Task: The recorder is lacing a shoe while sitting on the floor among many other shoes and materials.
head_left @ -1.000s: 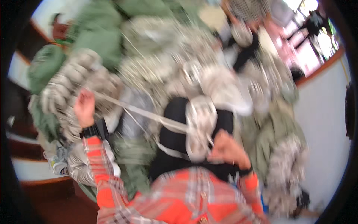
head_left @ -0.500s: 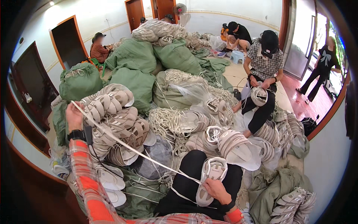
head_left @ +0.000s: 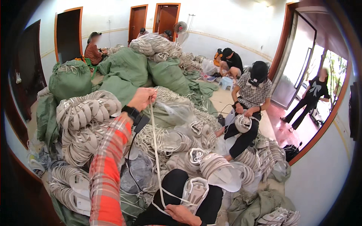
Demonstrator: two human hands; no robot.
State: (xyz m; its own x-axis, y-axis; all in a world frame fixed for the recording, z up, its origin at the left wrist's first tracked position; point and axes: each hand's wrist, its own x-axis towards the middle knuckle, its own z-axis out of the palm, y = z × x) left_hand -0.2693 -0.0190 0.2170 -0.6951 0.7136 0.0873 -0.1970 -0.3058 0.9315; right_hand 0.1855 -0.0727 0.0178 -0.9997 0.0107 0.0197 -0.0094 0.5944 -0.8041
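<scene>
Raised in front of me, my left hand is closed round one end of a long off-white shoelace. The lace hangs taut from it down to my lap. There my right hand pinches the lower part of the lace, its lower fingers partly hidden. Just beyond the right hand, a beige and white shoe upper lies on my black-trousered thighs, with lace strands running across it. A black cord hangs from the device on my left wrist.
Nested shoe uppers are stacked to my left, and more lie ahead. Green sacks form a heap beyond loose laces. At right a co-worker handles an upper; a crumpled green sack lies near my right side.
My left hand has swung from the far left toward the middle, still holding the lace, which now hangs more upright. My right hand has moved down and left. The view has shifted.
</scene>
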